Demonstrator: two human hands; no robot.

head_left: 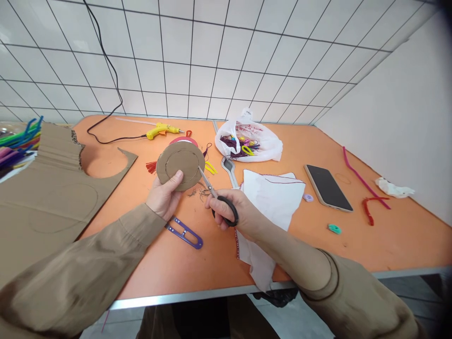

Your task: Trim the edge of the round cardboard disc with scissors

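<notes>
My left hand (165,195) grips a round cardboard disc (181,162) by its lower edge, thumb on top. A smaller circle is marked or cut inside the disc's rim. In my right hand (231,209) is a pair of scissors (211,187) with black handles, fingers through the loops. The blade tips touch or nearly touch the disc's right edge. Below my left wrist lies a purple slotted plastic piece (185,233). A white cloth (271,193) with dark red stitched edging is spread under and beyond my right forearm.
A yellow glue gun (162,131) with a black cord lies at the back. Cut cardboard (52,202) covers the left side, with pipe cleaners (21,146) on it. A plastic bag (268,146) of threads stands behind; a phone (328,187) lies right.
</notes>
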